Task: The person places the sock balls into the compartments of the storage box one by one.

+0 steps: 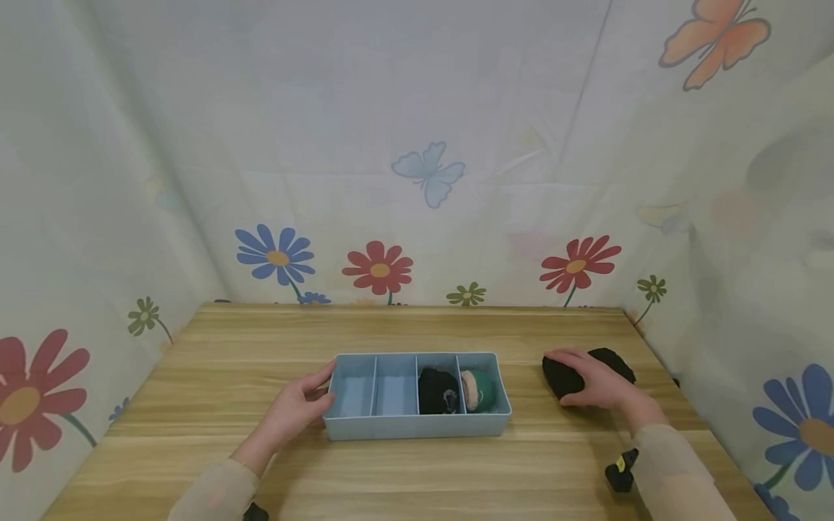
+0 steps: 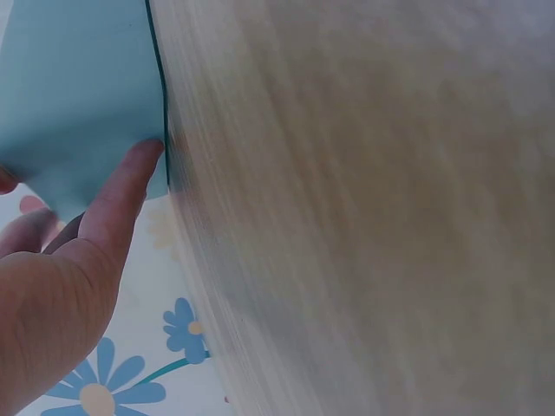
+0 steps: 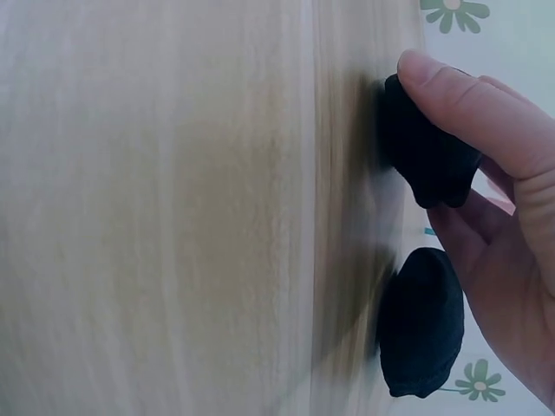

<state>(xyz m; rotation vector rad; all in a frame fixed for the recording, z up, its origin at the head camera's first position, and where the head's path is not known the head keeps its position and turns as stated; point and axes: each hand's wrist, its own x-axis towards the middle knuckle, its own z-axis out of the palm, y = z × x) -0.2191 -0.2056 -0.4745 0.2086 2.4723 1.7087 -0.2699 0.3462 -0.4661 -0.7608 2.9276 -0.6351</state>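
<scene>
The right hand (image 1: pixel 596 380) pinches a compact, rounded black fabric bundle (image 3: pixel 429 147) between thumb and fingers, well to the right of the box on the wood-grain table (image 1: pixel 417 470); whether it touches the tabletop is unclear. It looks light, soft and matt, so it should squash without harm and hardly slip; a loose pinch across its middle probably suits, as its tucked edges might unroll. A 2nd black fabric bundle (image 3: pixel 422 325) lies just beside it. The left hand (image 1: pixel 296 409) rests extended fingers against the left end of a pale blue, 4-compartment, probably plastic box (image 1: pixel 417 427). Its walls look stiff and smooth, best steadied at that end, away from the black bundle (image 1: pixel 435 391) and green bundle (image 1: pixel 483 391) inside
</scene>
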